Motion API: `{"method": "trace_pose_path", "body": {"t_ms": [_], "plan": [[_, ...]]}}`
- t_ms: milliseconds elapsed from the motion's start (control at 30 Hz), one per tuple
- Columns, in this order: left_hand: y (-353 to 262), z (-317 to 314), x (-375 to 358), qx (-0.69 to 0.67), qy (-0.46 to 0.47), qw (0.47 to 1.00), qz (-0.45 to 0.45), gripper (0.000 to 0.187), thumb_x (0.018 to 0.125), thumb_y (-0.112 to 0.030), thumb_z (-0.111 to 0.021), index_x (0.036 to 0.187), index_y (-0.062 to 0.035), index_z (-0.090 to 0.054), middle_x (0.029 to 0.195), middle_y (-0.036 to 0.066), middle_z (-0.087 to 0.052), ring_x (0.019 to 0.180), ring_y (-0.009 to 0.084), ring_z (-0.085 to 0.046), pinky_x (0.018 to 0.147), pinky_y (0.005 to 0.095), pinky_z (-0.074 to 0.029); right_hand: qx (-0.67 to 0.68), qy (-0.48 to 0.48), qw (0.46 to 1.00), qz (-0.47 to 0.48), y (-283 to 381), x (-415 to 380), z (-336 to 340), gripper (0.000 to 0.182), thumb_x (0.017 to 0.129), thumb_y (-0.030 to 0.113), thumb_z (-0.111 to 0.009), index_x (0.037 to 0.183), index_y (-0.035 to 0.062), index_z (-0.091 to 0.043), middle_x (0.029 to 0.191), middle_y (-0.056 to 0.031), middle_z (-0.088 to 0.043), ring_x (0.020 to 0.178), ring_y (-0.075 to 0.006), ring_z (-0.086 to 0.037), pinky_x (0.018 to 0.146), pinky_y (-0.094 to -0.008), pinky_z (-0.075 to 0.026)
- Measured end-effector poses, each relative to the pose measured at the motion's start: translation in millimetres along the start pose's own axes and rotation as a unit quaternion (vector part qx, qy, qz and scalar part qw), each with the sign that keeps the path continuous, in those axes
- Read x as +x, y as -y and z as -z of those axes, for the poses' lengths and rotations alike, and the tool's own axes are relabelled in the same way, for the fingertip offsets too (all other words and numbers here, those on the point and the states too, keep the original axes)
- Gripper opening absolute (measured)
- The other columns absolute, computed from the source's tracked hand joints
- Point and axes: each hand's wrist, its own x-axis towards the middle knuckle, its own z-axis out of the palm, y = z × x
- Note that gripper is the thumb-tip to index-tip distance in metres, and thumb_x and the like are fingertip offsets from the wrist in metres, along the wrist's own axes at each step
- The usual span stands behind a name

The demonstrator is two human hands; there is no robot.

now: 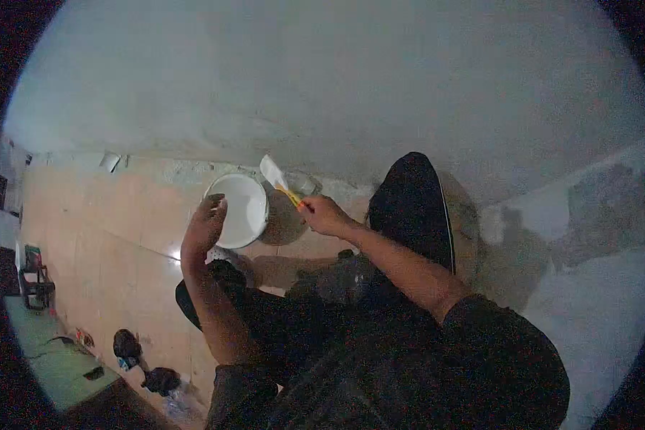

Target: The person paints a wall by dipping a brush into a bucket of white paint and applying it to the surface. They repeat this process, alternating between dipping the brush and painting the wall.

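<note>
Left hand (204, 226): grip clasped on rim of white bucket (240, 209), held over the tiled floor (115, 229) by the wall (337, 86). Right hand (322, 213): grip clenched on yellow-handled putty knife (278, 179), blade just above the bucket. Risk: one-handed rim hold may tip; contents could spill.

No text, label, brand or number can be read anywhere in the view — the picture is dim and blurred. No sign is made out either.
</note>
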Motion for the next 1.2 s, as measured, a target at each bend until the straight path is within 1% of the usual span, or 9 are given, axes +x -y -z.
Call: {"method": "trace_pose_path", "body": {"t_ms": [67,167,433,467,667,700,800,933,1200], "plan": [[32.3,18.3,7.9,0.000,-0.042,0.998,-0.043,0.039,0.092,-0.030,-0.048,0.117,-0.0003,-0.051,0.107,0.017,-0.059,0.097,0.0255,-0.058,0.083,0.0342,-0.044,0.046,-0.033,0.998,0.018,-5.2,7.3,-12.4,0.026,0.089,0.023,-0.047,0.087,-0.0015,-0.058,0.070,-0.0103,-0.062,0.057,-0.0203,-0.059,0.057,-0.0365,-0.046],[30.3,37.4,-8.0,-0.050,-0.039,0.997,0.040,0.039,0.091,-0.031,-0.048,0.116,-0.0004,-0.051,0.108,0.017,-0.059,0.098,0.0248,-0.057,0.084,0.0340,-0.044,-0.054,-0.034,0.998,0.026,-7.3,17.0,-34.1,0.027,0.085,0.022,-0.049,0.078,-0.0027,-0.056,0.067,-0.0187,-0.058,0.061,-0.0305,-0.059,0.058,-0.0400,-0.044],[46.7,49.3,2.6,-0.052,0.012,0.995,0.086,0.043,0.090,-0.035,-0.048,0.117,-0.0011,-0.052,0.108,0.018,-0.060,0.101,0.0256,-0.056,0.087,0.0330,-0.043,-0.135,-0.017,0.990,0.023,4.6,67.0,-84.0,0.024,0.083,0.024,-0.054,0.079,0.0000,-0.058,0.069,-0.0200,-0.058,0.063,-0.0364,-0.056,0.058,-0.0436,-0.043],[66.4,45.1,11.8,-0.018,-0.014,1.000,0.012,0.045,0.089,-0.036,-0.049,0.117,-0.0009,-0.053,0.109,0.019,-0.060,0.099,0.0279,-0.058,0.085,0.0343,-0.044,-0.138,-0.007,0.990,0.028,5.2,78.0,-88.5,0.024,0.083,0.024,-0.054,0.079,0.0000,-0.058,0.069,-0.0200,-0.058,0.063,-0.0364,-0.056,0.058,-0.0436,-0.043],[67.2,45.7,10.3,0.003,-0.033,0.997,0.069,0.043,0.088,-0.034,-0.049,0.115,-0.0001,-0.054,0.107,0.023,-0.060,0.102,0.0345,-0.057,0.088,0.0390,-0.043,-0.181,-0.002,0.968,0.176,-22.2,142.7,-128.6,0.025,0.080,0.026,-0.056,0.078,0.0018,-0.063,0.073,-0.0202,-0.060,0.067,-0.0370,-0.058,0.061,-0.0444,-0.045],[67.5,46.3,11.1,0.009,-0.032,0.997,0.069,0.044,0.088,-0.034,-0.049,0.115,0.0000,-0.053,0.110,0.022,-0.058,0.104,0.0346,-0.056,0.089,0.0392,-0.043,-0.201,0.030,0.975,0.093,-21.2,154.7,-136.9,0.026,0.078,0.027,-0.056,0.078,0.0018,-0.063,0.074,-0.0197,-0.061,0.068,-0.0355,-0.059,0.062,-0.0433,-0.046],[69.9,39.9,11.7,0.045,-0.052,0.995,0.079,0.044,0.088,-0.033,-0.049,0.116,0.0000,-0.052,0.115,0.022,-0.055,0.107,0.0351,-0.053,0.090,0.0398,-0.042,-0.254,0.040,0.960,0.110,-25.5,172.8,-151.7,0.027,0.077,0.028,-0.057,0.079,0.0022,-0.064,0.074,-0.0189,-0.062,0.068,-0.0343,-0.060,0.063,-0.0416,-0.046],[77.1,37.1,17.9,0.088,-0.058,0.991,0.085,0.042,0.088,-0.032,-0.048,0.117,-0.0011,-0.052,0.121,0.022,-0.049,0.110,0.0366,-0.050,0.093,0.0407,-0.040,-0.152,0.028,0.979,0.129,-22.8,184.8,-163.0,0.028,0.074,0.029,-0.058,0.076,0.0024,-0.065,0.075,-0.0204,-0.062,0.072,-0.0369,-0.061,0.068,-0.0451,-0.048],[82.6,36.2,10.0,0.147,-0.110,0.976,0.121,0.042,0.086,-0.030,-0.054,0.117,-0.0016,-0.051,0.121,0.021,-0.049,0.113,0.0355,-0.047,0.096,0.0407,-0.038,-0.304,0.084,0.946,0.080,-53.5,218.8,-202.4,0.027,0.080,0.031,-0.054,0.082,0.0063,-0.065,0.086,-0.0178,-0.064,0.082,-0.0354,-0.062,0.074,-0.0445,-0.049]]}}
